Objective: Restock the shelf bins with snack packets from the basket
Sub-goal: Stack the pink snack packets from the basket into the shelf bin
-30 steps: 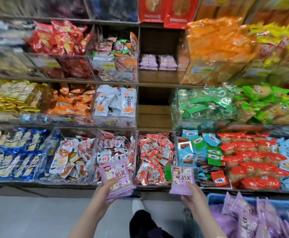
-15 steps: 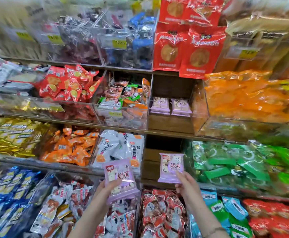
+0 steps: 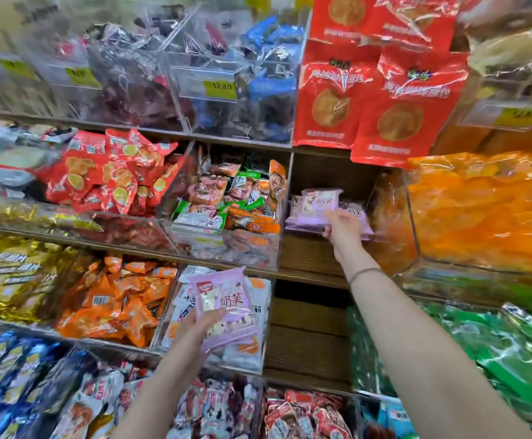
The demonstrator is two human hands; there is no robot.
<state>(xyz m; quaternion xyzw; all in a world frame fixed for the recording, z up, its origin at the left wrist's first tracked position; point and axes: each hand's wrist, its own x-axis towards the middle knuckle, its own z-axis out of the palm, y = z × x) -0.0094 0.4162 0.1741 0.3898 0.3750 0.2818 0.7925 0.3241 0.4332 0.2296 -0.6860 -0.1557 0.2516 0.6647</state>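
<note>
My right hand (image 3: 342, 228) reaches into the wooden shelf slot (image 3: 309, 253) in the second row and grips a purple snack packet (image 3: 317, 204), held over the few purple packets (image 3: 355, 217) lying there. My left hand (image 3: 195, 327) is lower, in front of the white-packet bin, shut on a small stack of the same purple packets (image 3: 226, 305). The basket is out of view.
Clear plastic bins crowd the shelves: red packets (image 3: 109, 172), mixed packets (image 3: 233, 198), orange packets (image 3: 480, 210) right of the slot, orange ones (image 3: 116, 299) lower left, green ones (image 3: 495, 350) lower right. Red bags (image 3: 378, 96) hang above the slot. An open wooden gap (image 3: 306, 337) lies below.
My right hand has risen from in front of the lower gap up into the second-row slot with its purple packet. The left hand stayed low with its stack. The view tilted up.
</note>
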